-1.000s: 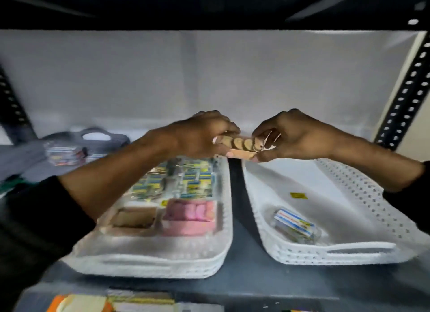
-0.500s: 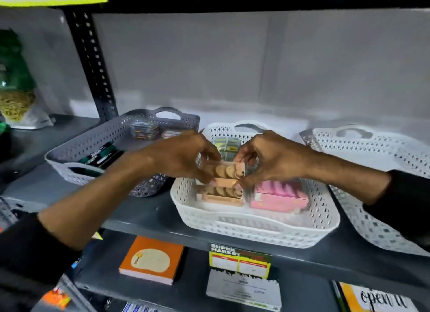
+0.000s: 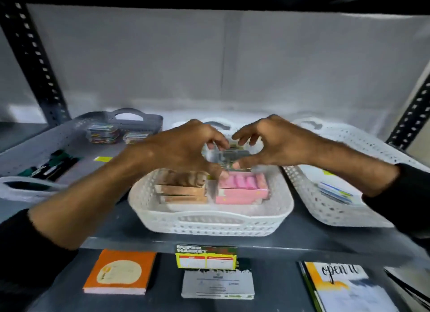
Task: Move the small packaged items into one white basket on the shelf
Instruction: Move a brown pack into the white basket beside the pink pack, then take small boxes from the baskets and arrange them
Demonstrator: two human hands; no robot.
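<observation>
Lower shelf, nearest: one orange booklet [image 3: 119, 274], one white card [image 3: 217, 284], one "open it" book [image 3: 346, 286]. Upper shelf: three baskets. Middle white basket [image 3: 209, 221] holds two stacked brown packets [image 3: 182, 187] and one pink packet [image 3: 242, 188]. Left hand [image 3: 183, 149] and right hand [image 3: 267, 144] hover above it, fingers spread, nothing held. Right white basket [image 3: 330, 209]: one small packet [image 3: 336, 193]. Grey basket [image 3: 69, 137]: packet count unclear.

White perforated basket [image 3: 210, 221], pink box [image 3: 242, 187], grey basket [image 3: 58, 137], orange book [image 3: 119, 272]

Left hand [image 3: 183, 146], right hand [image 3: 272, 142] over middle white basket [image 3: 209, 221], brown and pink packs inside
</observation>
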